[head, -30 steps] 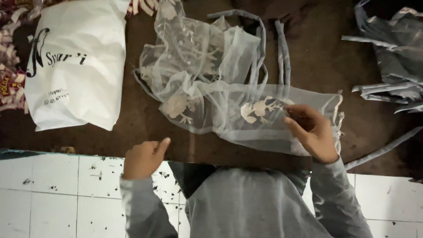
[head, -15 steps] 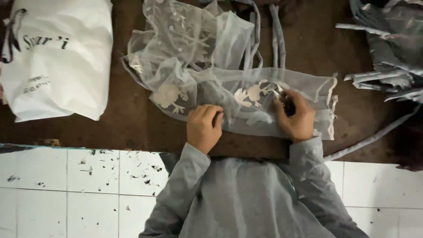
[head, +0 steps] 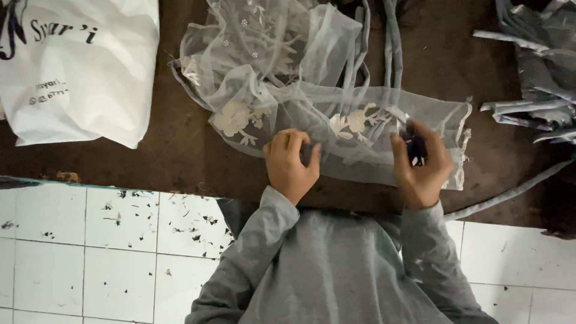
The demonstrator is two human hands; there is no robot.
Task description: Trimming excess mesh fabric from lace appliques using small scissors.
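L hand (head: 292,163) now up on the mesh (head: 336,114) at table's (head: 174,144) near edge, fingers curled on fabric; a sec ago it hung off the edge. R hand (head: 422,163) shifts slightly inward.

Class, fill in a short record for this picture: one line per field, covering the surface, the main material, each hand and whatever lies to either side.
Surface: dark brown table
Material: sheer grey embroidered fabric, floral motifs, spread and bunched
Left hand: fingers curled, pressing the fabric's near edge
Right hand: grip on a small dark tool, kind unclear, at the fabric
Left side: white plastic bag
Right side: grey fabric strips
Floor: white tiles with dark scraps
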